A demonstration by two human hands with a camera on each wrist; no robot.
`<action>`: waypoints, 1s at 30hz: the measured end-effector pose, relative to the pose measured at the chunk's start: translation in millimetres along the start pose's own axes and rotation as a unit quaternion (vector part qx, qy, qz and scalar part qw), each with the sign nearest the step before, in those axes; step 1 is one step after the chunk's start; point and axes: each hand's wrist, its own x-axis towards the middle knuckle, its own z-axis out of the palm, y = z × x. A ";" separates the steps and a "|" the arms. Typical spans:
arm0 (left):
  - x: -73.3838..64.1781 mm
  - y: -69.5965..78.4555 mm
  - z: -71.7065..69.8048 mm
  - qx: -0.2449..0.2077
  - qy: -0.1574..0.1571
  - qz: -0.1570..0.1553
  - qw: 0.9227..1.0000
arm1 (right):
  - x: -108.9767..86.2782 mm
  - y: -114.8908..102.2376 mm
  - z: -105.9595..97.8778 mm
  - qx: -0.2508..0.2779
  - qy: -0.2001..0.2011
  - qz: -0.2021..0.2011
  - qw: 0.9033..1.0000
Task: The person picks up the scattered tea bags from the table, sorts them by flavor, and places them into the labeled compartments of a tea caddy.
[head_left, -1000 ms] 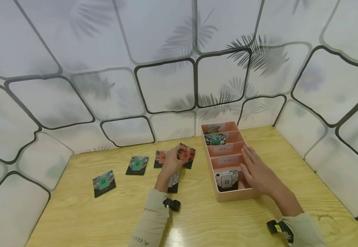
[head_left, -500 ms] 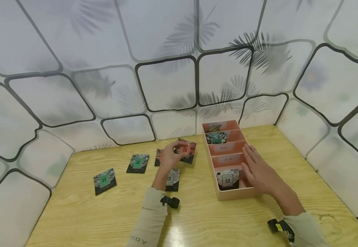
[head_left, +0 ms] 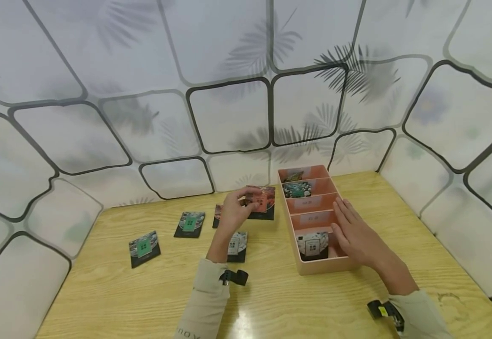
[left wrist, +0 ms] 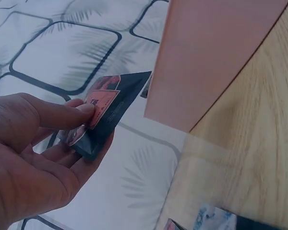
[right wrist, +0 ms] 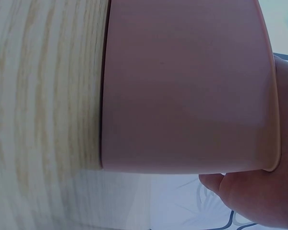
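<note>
My left hand [head_left: 233, 214] pinches a dark seasoning-like sachet with a red label [left wrist: 104, 108] between thumb and fingers, raised off the table left of a pink divided box [head_left: 326, 268]. Beneath and beside that hand lie a partly hidden red-labelled sachet [head_left: 217, 216] and a grey-labelled sachet [head_left: 237, 247]. My right hand [head_left: 361, 238] rests along the box's right rim with fingers straight. Inside the box, a grey-labelled sachet [head_left: 313, 246] stands in the front compartment and a teal-labelled one [head_left: 297, 189] in a rear compartment; another sachet [head_left: 293, 177] sits at the very back.
Two green-labelled sachets [head_left: 189, 224] lie farther left on the wooden table [head_left: 114, 301]. White label strips [head_left: 315, 219] are stuck on the box's dividers. A patterned curtain-like backdrop [head_left: 229, 117] closes off the back and sides.
My left hand has lifted the red-labelled sachet from the table and shifted it slightly right and upward, turning it toward the box. My right hand stays on the rim.
</note>
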 end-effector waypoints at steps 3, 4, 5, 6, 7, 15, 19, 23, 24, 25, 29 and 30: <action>-1.5 6.0 1.3 -0.008 -0.001 0.001 1.000 | 0.2 0.3 0.2 0.002 0.002 -0.001 1.000; -1.5 7.5 2.4 -0.011 0.001 0.004 1.000 | 0.1 0.3 0.3 0.002 0.002 0.000 1.000; -1.6 9.0 3.6 -0.014 0.002 0.008 1.000 | 0.3 0.5 0.4 0.002 0.003 -0.001 1.000; -1.8 10.3 5.2 -0.018 0.003 0.015 1.000 | 0.3 0.5 0.5 0.001 0.003 -0.001 1.000; -1.9 11.5 7.1 -0.023 0.002 0.021 1.000 | 0.5 0.5 0.6 0.001 0.003 -0.001 1.000; -7.5 26.2 26.6 -0.034 -0.007 0.065 0.997 | 1.7 -3.3 -0.2 -0.025 -0.002 0.014 1.000; -9.8 29.5 37.5 -0.033 -0.003 0.095 0.995 | 1.3 -6.2 -1.2 -0.045 -0.005 0.019 0.999; -8.7 25.9 48.0 -0.039 -0.007 0.100 0.994 | 0.4 -8.4 -1.3 -0.051 0.005 0.016 0.999; -9.0 26.3 49.9 -0.043 -0.008 0.100 0.994 | 0.4 -8.6 -1.2 -0.051 0.008 0.015 0.999; -9.3 26.6 51.9 -0.047 -0.008 0.098 0.994 | 0.5 -9.0 -1.1 -0.050 0.010 0.015 0.999; -9.9 27.9 59.2 -0.057 0.017 0.105 0.993 | 1.9 -8.7 0.2 -0.055 0.011 0.016 0.998; -10.1 28.3 61.0 -0.059 0.027 0.109 0.992 | 2.3 -8.9 0.4 -0.058 0.010 0.017 0.998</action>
